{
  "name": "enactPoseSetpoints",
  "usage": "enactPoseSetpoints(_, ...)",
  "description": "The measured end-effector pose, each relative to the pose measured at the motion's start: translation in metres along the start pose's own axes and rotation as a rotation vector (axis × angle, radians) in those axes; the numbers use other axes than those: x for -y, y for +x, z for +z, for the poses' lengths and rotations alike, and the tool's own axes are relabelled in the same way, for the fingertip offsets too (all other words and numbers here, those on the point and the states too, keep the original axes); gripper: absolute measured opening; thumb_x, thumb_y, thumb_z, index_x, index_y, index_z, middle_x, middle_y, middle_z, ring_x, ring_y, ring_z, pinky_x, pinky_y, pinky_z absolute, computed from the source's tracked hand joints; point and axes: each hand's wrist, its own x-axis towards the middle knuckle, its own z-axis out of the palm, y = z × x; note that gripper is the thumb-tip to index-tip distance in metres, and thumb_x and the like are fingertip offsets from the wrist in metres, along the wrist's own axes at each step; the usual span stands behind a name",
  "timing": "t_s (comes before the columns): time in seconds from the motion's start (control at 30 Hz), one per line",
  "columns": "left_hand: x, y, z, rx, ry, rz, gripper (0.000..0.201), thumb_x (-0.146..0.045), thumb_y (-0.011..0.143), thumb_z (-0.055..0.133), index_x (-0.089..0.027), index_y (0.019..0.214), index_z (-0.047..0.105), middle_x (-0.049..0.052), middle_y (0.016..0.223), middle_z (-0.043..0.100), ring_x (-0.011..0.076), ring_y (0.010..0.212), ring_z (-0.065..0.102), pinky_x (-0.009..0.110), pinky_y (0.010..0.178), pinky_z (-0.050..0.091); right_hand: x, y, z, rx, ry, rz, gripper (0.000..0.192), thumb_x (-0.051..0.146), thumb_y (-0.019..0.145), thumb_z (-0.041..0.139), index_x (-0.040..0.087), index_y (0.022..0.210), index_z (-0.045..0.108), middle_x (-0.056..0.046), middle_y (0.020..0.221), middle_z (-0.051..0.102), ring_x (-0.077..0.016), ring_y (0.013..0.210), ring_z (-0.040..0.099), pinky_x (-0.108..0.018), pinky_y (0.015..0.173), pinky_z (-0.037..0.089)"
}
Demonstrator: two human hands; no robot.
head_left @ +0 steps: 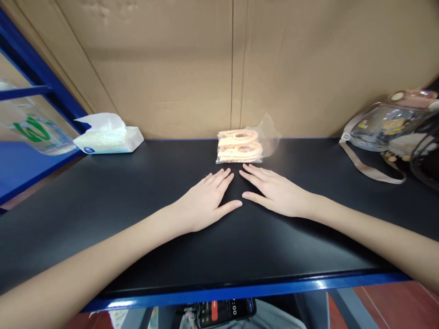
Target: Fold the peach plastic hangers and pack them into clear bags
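At the middle of the black table, the left hand and the right hand are lying palm-down side by side, thumbs nearly touching, fingers stretched flat and held loosely together, gripping nothing. Just beyond the fingertips, at twelve o'clock, a clear bag of pale rings is resting near the cardboard wall, not touched by either hand. Far off at ten o'clock a tissue pack is sitting; at two o'clock a transparent bottle with a strap is lying on its side.
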Motion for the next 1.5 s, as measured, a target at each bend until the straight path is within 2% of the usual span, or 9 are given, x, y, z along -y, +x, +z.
enactPoseSetpoints(0.27, 0.005, 0.001, -0.002, -0.017, 0.127, 0.064, 0.078, -0.062, 0.098, 0.021, -0.007, 0.153, 0.022, 0.016, 0.16, 0.018, 0.0291, 0.148, 0.02, 0.047, 0.119, 0.021, 0.0, -0.002, -0.007, 0.001, -0.034, -0.051, 0.071, 0.055, 0.099, 0.03, 0.003, 0.147, 0.038, -0.021, 0.153, 0.03, -0.0318, 0.144, 0.027, -0.052, 0.116, 0.028)
enactPoseSetpoints(0.9, 0.003, 0.0, -0.001, -0.038, 0.16, 0.07, 0.073, -0.058, 0.099, 0.022, -0.008, 0.152, 0.026, 0.017, 0.158, 0.023, 0.0303, 0.146, 0.024, 0.049, 0.117, 0.025, -0.001, -0.001, -0.009, 0.016, -0.052, -0.062, 0.072, 0.056, 0.099, 0.027, 0.002, 0.146, 0.038, -0.023, 0.153, 0.03, -0.0323, 0.144, 0.027, -0.053, 0.116, 0.028)
enactPoseSetpoints(1.0, 0.004, 0.0, -0.002, -0.055, 0.145, 0.092, 0.07, -0.056, 0.1, 0.026, -0.008, 0.15, 0.03, 0.018, 0.157, 0.027, 0.0321, 0.145, 0.027, 0.051, 0.116, 0.027, -0.001, -0.002, -0.006, -0.016, -0.032, -0.066, 0.071, 0.056, 0.098, 0.029, 0.003, 0.146, 0.04, -0.022, 0.153, 0.032, -0.0322, 0.144, 0.029, -0.053, 0.115, 0.03)
enactPoseSetpoints(1.1, 0.001, 0.0, -0.004, -0.102, 0.096, 0.145, 0.062, -0.051, 0.1, 0.032, -0.011, 0.146, 0.04, 0.015, 0.153, 0.038, 0.0306, 0.141, 0.035, 0.047, 0.114, 0.032, 0.001, -0.001, -0.007, -0.081, -0.061, -0.096, 0.062, 0.051, 0.098, 0.034, 0.007, 0.14, 0.049, -0.02, 0.146, 0.047, -0.0326, 0.136, 0.043, -0.052, 0.11, 0.037)
enactPoseSetpoints(1.23, -0.004, 0.006, -0.007, -0.314, -0.066, 0.203, 0.043, -0.039, 0.098, 0.043, -0.015, 0.133, 0.051, 0.01, 0.14, 0.052, 0.0239, 0.129, 0.047, 0.038, 0.11, 0.038, 0.0, 0.008, -0.021, -0.315, -0.052, -0.173, 0.034, 0.031, 0.098, 0.04, 0.017, 0.122, 0.061, -0.012, 0.12, 0.066, -0.0258, 0.113, 0.059, -0.045, 0.099, 0.046)
enactPoseSetpoints(1.3, -0.002, 0.016, -0.01, -0.461, -0.156, 0.156, 0.043, -0.034, 0.095, 0.045, -0.014, 0.134, 0.047, 0.012, 0.137, 0.052, 0.0243, 0.127, 0.047, 0.04, 0.11, 0.037, -0.009, 0.018, -0.036, -0.463, -0.021, -0.103, 0.033, 0.021, 0.096, 0.036, 0.015, 0.118, 0.061, -0.013, 0.119, 0.065, -0.0255, 0.112, 0.059, -0.042, 0.096, 0.047)
enactPoseSetpoints(1.37, 0.005, 0.031, -0.014, -0.558, -0.259, 0.07, 0.05, -0.034, 0.092, 0.047, -0.012, 0.137, 0.042, 0.016, 0.136, 0.05, 0.027, 0.127, 0.046, 0.042, 0.111, 0.035, -0.027, 0.032, -0.051, -0.534, 0.016, 0.075, 0.034, 0.015, 0.093, 0.037, 0.014, 0.119, 0.059, -0.014, 0.116, 0.066, -0.0269, 0.106, 0.062, -0.045, 0.092, 0.049)
enactPoseSetpoints(1.43, 0.018, 0.05, -0.018, -0.569, -0.406, -0.074, 0.059, -0.037, 0.089, 0.051, -0.008, 0.139, 0.04, 0.019, 0.142, 0.045, 0.0303, 0.133, 0.04, 0.045, 0.114, 0.029, -0.049, 0.048, -0.064, -0.503, 0.092, 0.278, 0.033, 0.012, 0.087, 0.047, 0.013, 0.118, 0.058, -0.012, 0.099, 0.07, -0.027, 0.089, 0.067, -0.05, 0.088, 0.051)
enactPoseSetpoints(1.5, 0.033, 0.069, -0.02, -0.568, -0.562, -0.213, 0.058, -0.04, 0.088, 0.05, -0.006, 0.134, 0.045, 0.023, 0.142, 0.044, 0.034, 0.137, 0.035, 0.05, 0.114, 0.024, -0.071, 0.062, -0.071, -0.389, 0.3, 0.491, 0.024, 0.013, 0.081, 0.059, 0.015, 0.105, 0.063, -0.006, 0.071, 0.068, -0.0231, 0.07, 0.067, -0.047, 0.077, 0.056)
